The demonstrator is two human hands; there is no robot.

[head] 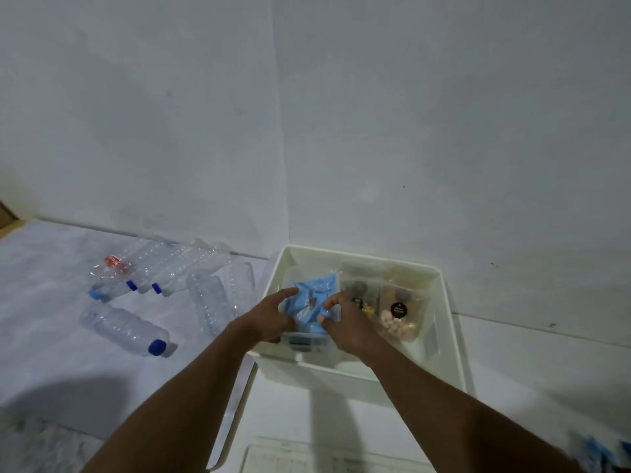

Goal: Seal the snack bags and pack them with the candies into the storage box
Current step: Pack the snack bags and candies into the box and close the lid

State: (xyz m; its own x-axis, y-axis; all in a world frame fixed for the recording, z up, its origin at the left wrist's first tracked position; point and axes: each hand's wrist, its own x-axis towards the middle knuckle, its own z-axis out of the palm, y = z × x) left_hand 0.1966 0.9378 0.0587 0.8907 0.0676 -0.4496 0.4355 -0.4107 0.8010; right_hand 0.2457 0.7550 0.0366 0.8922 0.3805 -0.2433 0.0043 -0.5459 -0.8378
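Left grip (269,322) and right grip (345,324) both clasp the clear tub (307,339) of blue candies (312,295), which sits inside the white storage box (314,259). I see two snack bags (397,315) just beside it in the box, and empty bottles (129,327) off to the left.

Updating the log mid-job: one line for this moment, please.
left hand and right hand holding clear tub of blue candies in storage box | snack bags in box, right of tub

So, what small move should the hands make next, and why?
Probably set the clear container of blue candies down on the storage box floor and release it: the left hand and right hand both grip it inside the box, beside the two snack bags.
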